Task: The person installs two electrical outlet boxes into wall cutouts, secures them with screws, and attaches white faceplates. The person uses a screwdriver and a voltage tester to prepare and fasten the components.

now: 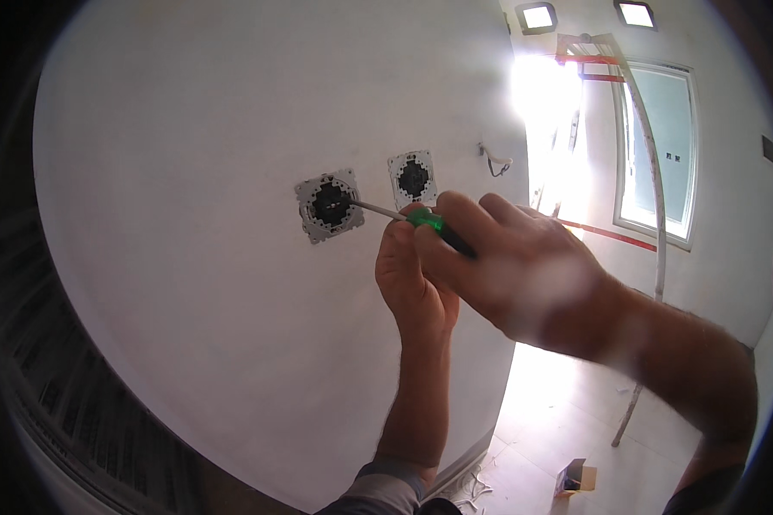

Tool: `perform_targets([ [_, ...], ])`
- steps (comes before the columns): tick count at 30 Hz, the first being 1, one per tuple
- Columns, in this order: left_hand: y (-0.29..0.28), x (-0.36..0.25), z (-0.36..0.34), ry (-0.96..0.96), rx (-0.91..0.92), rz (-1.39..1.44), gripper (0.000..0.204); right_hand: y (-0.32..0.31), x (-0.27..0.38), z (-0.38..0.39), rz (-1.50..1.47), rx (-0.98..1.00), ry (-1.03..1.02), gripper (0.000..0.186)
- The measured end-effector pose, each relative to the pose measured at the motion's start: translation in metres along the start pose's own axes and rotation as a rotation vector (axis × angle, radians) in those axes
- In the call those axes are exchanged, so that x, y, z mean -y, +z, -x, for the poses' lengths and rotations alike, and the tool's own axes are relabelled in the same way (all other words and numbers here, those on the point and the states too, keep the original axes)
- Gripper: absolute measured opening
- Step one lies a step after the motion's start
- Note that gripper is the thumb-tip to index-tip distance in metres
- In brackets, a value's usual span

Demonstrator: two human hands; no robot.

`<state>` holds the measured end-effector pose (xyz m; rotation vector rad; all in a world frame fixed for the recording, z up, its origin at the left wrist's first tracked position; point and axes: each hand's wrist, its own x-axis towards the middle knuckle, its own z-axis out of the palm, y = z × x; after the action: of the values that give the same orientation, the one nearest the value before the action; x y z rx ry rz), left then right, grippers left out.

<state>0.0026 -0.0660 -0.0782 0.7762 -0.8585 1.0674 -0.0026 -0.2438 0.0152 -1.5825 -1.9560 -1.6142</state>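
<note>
My right hand (515,266) grips a screwdriver (425,219) with a green and dark handle, its metal shaft reaching into the dark centre of a switch or socket frame (313,219) on the white wall. My left hand (408,266), below and left of it, is closed at the front of the screwdriver, thumb by the shaft and handle; its fingertips are partly hidden. A similar wall fitting (412,178) sits just to the right of the first, above my hands.
Loose wires (495,163) poke from the wall farther right. A tall ladder (657,197) stands near a bright opening and a pale-framed window (678,154) on the right. An open cardboard box (575,476) and white cable scraps (471,489) lie on the floor below.
</note>
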Motion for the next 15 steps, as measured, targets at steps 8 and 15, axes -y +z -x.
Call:
perform_targets([
  [8, -0.003, -0.003, -0.010, -0.018, 0.121, 0.169, 0.039, 0.008, -0.011, -0.020, -0.444, 0.041, 0.301, 0.022],
  [15, -0.010, -0.002, -0.016, -0.006, 0.302, 0.283, 0.051, 0.003, -0.016, -0.013, 0.068, 0.077, -0.142, 0.019],
])
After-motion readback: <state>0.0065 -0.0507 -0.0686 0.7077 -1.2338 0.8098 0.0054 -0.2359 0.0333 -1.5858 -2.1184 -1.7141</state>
